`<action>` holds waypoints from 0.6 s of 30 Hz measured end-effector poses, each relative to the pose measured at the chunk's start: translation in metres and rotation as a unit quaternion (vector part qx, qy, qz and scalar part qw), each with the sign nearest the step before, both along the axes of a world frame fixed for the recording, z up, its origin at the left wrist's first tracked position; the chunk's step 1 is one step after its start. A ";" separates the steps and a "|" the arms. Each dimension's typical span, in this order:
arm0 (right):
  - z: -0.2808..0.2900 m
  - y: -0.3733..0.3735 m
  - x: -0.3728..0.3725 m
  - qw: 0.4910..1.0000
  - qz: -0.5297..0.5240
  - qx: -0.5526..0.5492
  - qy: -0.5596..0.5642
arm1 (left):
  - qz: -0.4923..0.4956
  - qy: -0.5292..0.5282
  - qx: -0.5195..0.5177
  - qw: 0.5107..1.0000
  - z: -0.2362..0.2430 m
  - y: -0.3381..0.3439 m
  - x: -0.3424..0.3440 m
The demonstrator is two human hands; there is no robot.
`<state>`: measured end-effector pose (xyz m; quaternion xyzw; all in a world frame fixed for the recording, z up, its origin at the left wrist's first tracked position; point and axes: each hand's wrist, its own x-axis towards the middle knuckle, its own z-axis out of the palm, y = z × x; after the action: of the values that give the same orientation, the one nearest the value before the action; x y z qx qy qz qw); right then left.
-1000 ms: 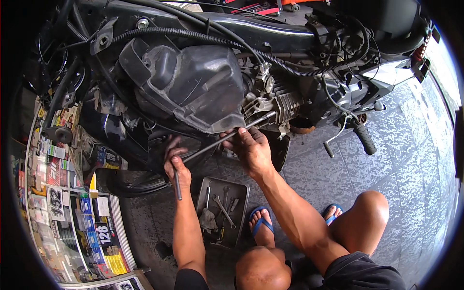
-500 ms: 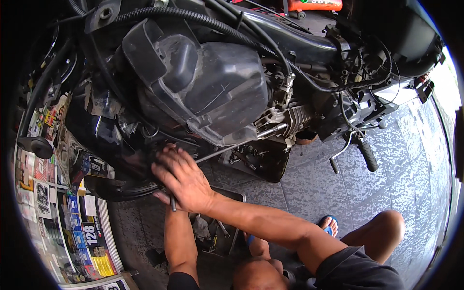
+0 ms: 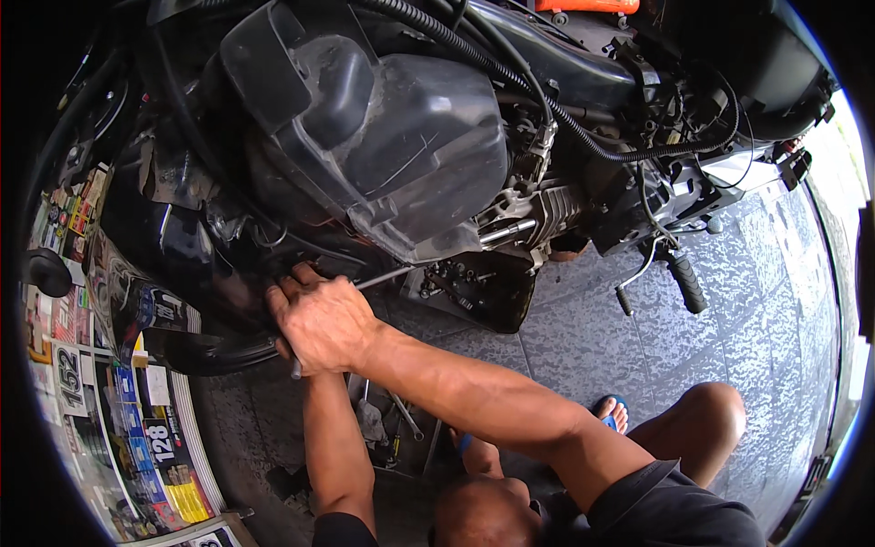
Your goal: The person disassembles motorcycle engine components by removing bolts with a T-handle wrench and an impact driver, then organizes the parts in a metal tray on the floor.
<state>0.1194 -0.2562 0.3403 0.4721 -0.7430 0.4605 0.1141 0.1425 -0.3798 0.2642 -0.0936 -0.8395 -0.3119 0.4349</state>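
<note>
My right hand [image 3: 324, 321] is closed round the crossbar end of a long metal T-handle socket wrench [image 3: 383, 277]. One end of the crossbar sticks out below the palm. The shaft runs right, under the black plastic air filter box [image 3: 410, 150], to a bright socket at the motorcycle engine [image 3: 551, 219]. My left hand [image 3: 284, 351] is mostly hidden behind the right one; only a bit of it shows beside the bar, and its grip is covered.
A black tray [image 3: 510, 305] with bolts and small parts lies under the engine. Spanners [image 3: 406, 417] and a screwdriver lie on the floor by my left forearm. A glass display case [image 3: 137, 428] stands at left. A black handlebar grip [image 3: 688, 283] juts out at right. Dark tiles cover the floor.
The whole view has shifted slightly. My right fingers have wrapped more tightly round the wrench handle, and the crossbar's lower end has moved a little left and up.
</note>
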 end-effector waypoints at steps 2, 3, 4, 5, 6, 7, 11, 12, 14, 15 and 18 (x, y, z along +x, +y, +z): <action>0.020 -0.001 -0.022 0.994 0.034 0.087 -0.054 | 0.001 -0.006 0.011 1.000 -0.005 0.002 -0.003; 0.028 -0.001 -0.026 0.977 0.074 0.167 -0.112 | 0.003 -0.003 0.016 1.000 -0.006 0.002 -0.011; 0.018 -0.002 -0.026 0.985 0.062 0.124 -0.103 | 0.003 -0.006 0.015 1.000 -0.008 0.005 -0.014; 0.012 -0.002 -0.024 0.985 0.065 0.122 -0.099 | 0.004 -0.015 0.016 1.000 -0.010 0.006 -0.008; 0.005 -0.002 -0.023 0.991 0.052 0.107 -0.066 | 0.008 -0.015 0.017 1.000 -0.012 0.005 -0.010; 0.004 -0.001 -0.018 0.994 0.040 0.093 -0.037 | 0.011 -0.020 0.021 1.000 -0.012 0.006 -0.007; 0.001 0.003 -0.001 0.993 0.051 0.097 -0.038 | 0.027 -0.047 0.032 0.998 -0.017 0.004 0.009; 0.002 0.003 -0.003 0.992 0.054 0.111 -0.034 | 0.029 -0.054 0.037 0.997 -0.021 0.005 0.009; -0.001 -0.001 -0.011 0.991 0.055 0.115 -0.046 | 0.027 -0.066 0.053 0.996 -0.026 0.011 0.006; -0.002 -0.003 -0.011 0.990 0.047 0.119 -0.057 | 0.028 -0.071 0.059 0.995 -0.024 0.012 0.006; -0.015 -0.013 -0.010 0.994 0.021 0.091 -0.053 | 0.043 -0.090 0.079 0.992 -0.028 0.009 0.011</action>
<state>0.1091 -0.2687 0.3251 0.4713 -0.7766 0.4176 0.0212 0.1537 -0.3709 0.2360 0.0056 -0.8514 -0.3652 0.3764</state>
